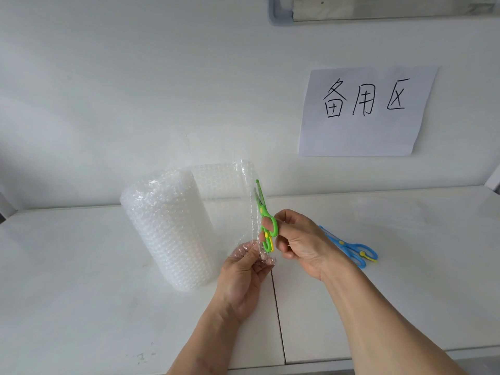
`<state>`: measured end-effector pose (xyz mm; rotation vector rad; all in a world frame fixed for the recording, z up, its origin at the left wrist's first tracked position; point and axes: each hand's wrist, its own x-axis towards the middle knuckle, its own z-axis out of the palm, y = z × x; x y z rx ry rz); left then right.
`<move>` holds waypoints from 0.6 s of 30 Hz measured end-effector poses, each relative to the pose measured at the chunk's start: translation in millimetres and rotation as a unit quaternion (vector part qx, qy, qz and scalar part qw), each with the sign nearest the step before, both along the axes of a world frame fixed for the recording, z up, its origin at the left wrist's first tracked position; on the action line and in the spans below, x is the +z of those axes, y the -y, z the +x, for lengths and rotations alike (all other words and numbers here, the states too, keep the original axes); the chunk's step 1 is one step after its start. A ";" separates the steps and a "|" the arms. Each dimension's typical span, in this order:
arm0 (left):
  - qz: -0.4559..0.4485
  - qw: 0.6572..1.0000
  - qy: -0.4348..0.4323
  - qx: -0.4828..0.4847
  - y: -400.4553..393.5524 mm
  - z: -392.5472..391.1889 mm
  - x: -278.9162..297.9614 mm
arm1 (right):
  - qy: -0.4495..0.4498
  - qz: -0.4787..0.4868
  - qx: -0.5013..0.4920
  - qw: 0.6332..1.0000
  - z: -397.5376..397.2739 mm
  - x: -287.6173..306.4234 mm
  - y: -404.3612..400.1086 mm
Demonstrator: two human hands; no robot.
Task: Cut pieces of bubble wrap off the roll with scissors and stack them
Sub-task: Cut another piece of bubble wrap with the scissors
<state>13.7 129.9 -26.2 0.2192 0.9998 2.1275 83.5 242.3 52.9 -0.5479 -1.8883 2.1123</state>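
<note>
A fat roll of bubble wrap (170, 228) stands upright on the white table (81, 293), left of centre. Its loose sheet (230, 190) is pulled out to the right. My left hand (243, 272) pinches the sheet's lower edge between thumb and fingers. My right hand (300, 239) holds green scissors (266, 217) by their handles, with the thumb through one loop. The blades point up and are parted at the sheet's right edge.
Blue scissors (349, 246) lie on the table just right of my right hand. A paper sign (368, 112) with handwritten characters hangs on the wall behind. A seam (278, 320) runs between two tabletops under my hands.
</note>
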 end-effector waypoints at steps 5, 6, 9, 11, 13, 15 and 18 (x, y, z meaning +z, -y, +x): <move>-0.005 1.000 0.009 0.011 -0.7 -0.3 0.3 | -0.012 0.001 -0.009 1.000 -4.5 3.1 -2.4; -0.006 1.000 0.010 0.012 -1.1 -0.6 -0.1 | -0.015 -0.001 -0.013 1.000 -5.1 4.0 -3.0; -0.013 1.000 0.018 0.016 -1.5 -0.1 -0.1 | -0.013 -0.001 -0.021 1.000 -5.4 7.4 -4.8; -0.016 1.000 0.017 0.016 -1.4 0.5 0.8 | -0.014 0.002 -0.025 1.000 -6.2 8.5 -6.0; -0.017 1.000 0.015 0.012 -1.2 0.7 1.6 | -0.024 0.000 -0.037 0.999 -7.2 9.4 -7.4; -0.017 1.000 0.015 0.012 -1.2 0.5 1.9 | -0.031 -0.003 -0.045 0.998 -8.1 11.3 -8.9; -0.024 1.000 0.012 0.013 -1.6 0.8 2.0 | -0.035 0.000 -0.046 0.998 -8.6 14.7 -10.0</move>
